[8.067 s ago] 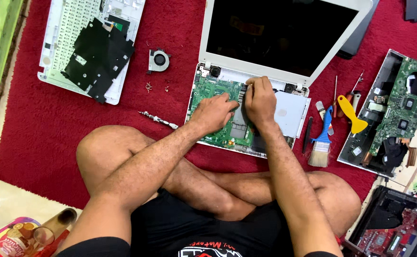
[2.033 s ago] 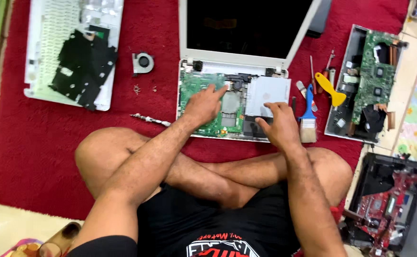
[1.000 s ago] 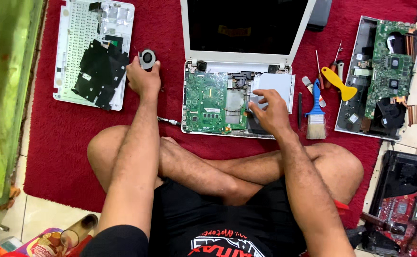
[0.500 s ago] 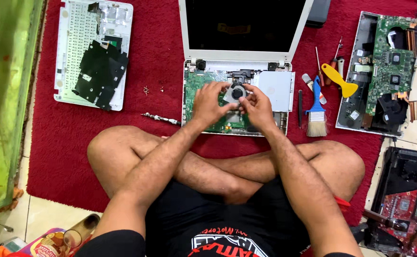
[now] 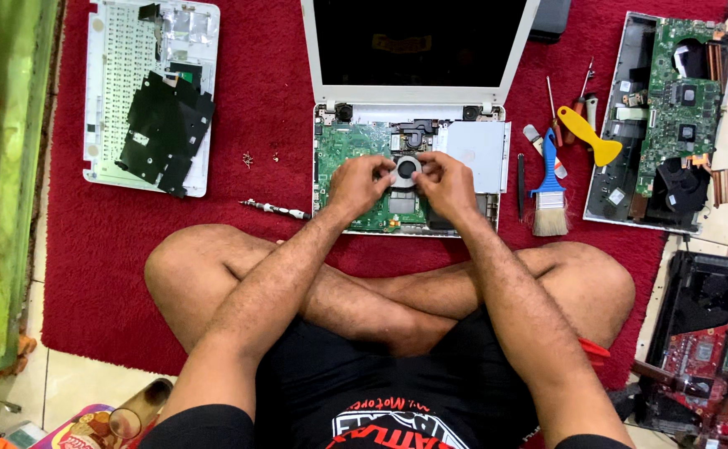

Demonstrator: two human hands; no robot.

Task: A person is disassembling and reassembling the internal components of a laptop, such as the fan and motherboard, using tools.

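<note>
An opened white laptop [image 5: 497, 50] lies on the red mat in front of me, its green mainboard [image 5: 346, 150] bare. Both my hands rest on the board. My left hand [image 5: 361, 183] and my right hand [image 5: 443, 185] pinch a small round black cooling fan [image 5: 405, 169] from either side, pressing it down into the board beside a black heat pipe [image 5: 415, 130]. My crossed bare legs lie just below the laptop.
A white keyboard cover [image 5: 150, 93] with black sheet lies at the upper left. A screwdriver [image 5: 274, 209] and loose screws [image 5: 248, 158] sit left of the laptop. A brush [image 5: 550, 187], a yellow pry tool [image 5: 588, 137] and screwdrivers lie to the right, then another opened laptop base [image 5: 671, 116]. More boards [image 5: 709, 349] lie lower right.
One second ago my left hand reached out to the fan lying on the mat at upper left. It brought the fan to the mainboard, where both hands now hold it.
</note>
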